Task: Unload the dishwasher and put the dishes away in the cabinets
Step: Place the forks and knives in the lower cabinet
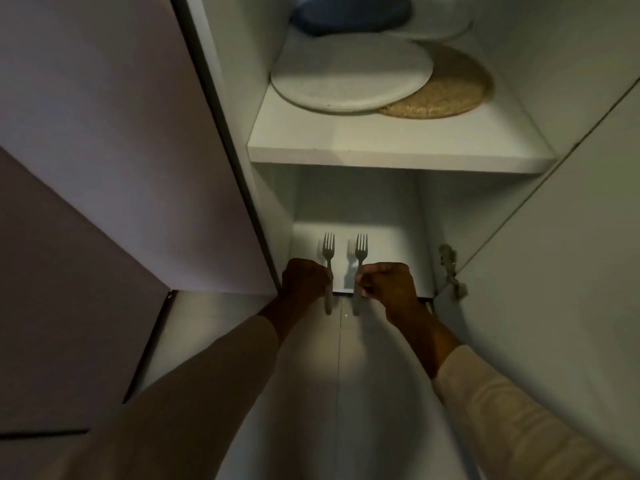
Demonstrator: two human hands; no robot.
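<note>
I look up into an open wall cabinet. My left hand [305, 280] grips the handle of a fork [328, 251] with pale handle, tines pointing up into the lower shelf [388, 237]. My right hand [389, 285] grips a second, matching fork [361, 249] the same way, tines up. Both forks are held side by side at the front edge of the lower shelf, a short gap between them. Their shadows fall on the cabinet's back wall.
On the upper shelf [398, 150] lie a white plate [351, 76], a woven round mat [446, 88] partly under it, a blue dish [349, 13] and another white dish behind. The open cabinet door [554, 271] stands at right with a hinge [450, 268]. A closed cabinet front is at left.
</note>
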